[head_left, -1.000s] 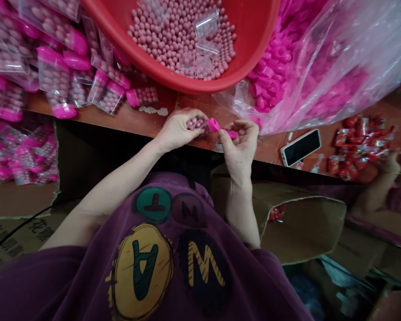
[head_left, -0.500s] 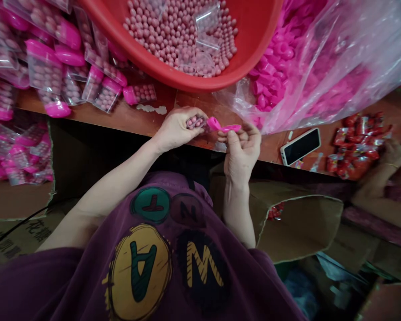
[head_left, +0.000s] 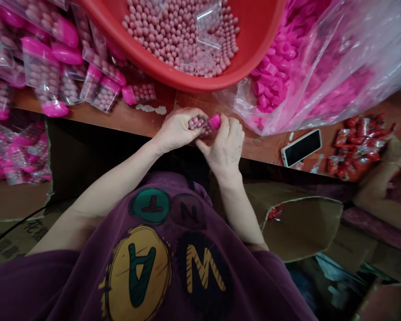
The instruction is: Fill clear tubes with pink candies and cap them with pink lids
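Note:
My left hand [head_left: 177, 129] is closed round a small clear plastic box [head_left: 198, 123] filled with pink candy balls, above the table's front edge. A bright pink cap [head_left: 214, 121] sits at the box's right end. Fingers of my right hand [head_left: 225, 145] press against that cap, with the thumb under the box. The cap's underside is hidden by my fingers. Just beyond my hands stands a red basin [head_left: 200, 84] of loose pink balls [head_left: 167, 35], with several clear boxes [head_left: 209, 17] lying among them.
Filled, capped boxes [head_left: 42, 67] are heaped at left, more in a carton [head_left: 20, 191] below. A plastic bag [head_left: 341, 67] of pink caps [head_left: 270, 80] lies right. Beyond are a phone [head_left: 301, 147], red wrapped packets [head_left: 357, 145] and another person's hand [head_left: 396, 151]. An open carton [head_left: 300, 227] stands below.
My right hand has moved left to the box, and the pink cap, open with its lid hanging out before, is now closed up against the box's end. My left hand has barely moved.

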Available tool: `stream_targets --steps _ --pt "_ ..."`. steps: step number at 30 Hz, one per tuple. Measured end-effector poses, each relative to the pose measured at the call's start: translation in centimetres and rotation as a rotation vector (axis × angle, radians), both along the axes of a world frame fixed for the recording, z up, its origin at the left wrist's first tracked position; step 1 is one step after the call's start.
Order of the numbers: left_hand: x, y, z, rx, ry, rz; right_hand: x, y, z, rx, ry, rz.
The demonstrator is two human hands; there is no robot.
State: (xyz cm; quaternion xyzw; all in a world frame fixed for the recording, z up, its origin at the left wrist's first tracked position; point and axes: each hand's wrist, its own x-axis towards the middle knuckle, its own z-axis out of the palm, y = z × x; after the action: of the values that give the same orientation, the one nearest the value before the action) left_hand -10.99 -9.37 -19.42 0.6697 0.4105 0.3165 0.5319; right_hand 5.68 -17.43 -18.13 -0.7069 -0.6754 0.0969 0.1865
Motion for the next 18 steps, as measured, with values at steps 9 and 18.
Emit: stream_targets --steps 9,18 --pt "0.1 0.2 0.0 0.012 0.062 -0.027 -0.3 0.8 -1.5 0.008 -0.199 -0.004" --pt "0.6 0.2 -0.7 -0.056 -0.009 0.051 0.6 0.7 -4.2 0.075 -0.023 -0.017"
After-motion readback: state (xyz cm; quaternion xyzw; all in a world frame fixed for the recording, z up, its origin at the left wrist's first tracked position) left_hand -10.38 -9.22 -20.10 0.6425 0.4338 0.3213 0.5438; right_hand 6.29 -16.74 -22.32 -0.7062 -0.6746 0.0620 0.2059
